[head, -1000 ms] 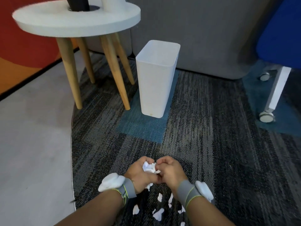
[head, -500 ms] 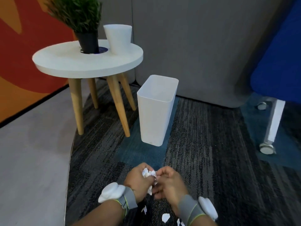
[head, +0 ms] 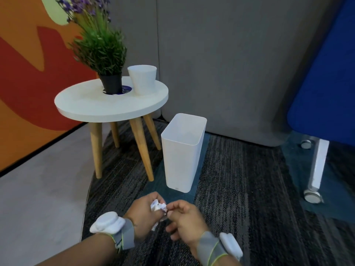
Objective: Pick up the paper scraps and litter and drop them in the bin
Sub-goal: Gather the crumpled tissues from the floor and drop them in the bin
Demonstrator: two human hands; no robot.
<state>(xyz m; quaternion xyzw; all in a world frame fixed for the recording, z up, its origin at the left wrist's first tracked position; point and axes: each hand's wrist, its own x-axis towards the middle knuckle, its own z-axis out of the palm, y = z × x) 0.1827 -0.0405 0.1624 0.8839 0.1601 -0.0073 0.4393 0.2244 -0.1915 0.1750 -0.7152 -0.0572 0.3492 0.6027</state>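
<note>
white crumpled paper scraps [head: 158, 206] sit bunched in the left hand [head: 145, 214], its fingers [head: 153, 196] curled tight round them; the right hand [head: 185, 219] pinches at the wad's edge; likely gathering is done, so next comes a carry forward to the bin [head: 181, 150], well ahead of the fingers; any litter below the wrists is cut off.

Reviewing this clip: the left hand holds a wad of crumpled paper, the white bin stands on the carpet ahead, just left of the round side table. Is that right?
Not quite. In the head view the white bin stands just right of the round side table, not left. The rest holds: the left hand has its grip on the wad of crumpled paper, bin on the carpet ahead.
</note>
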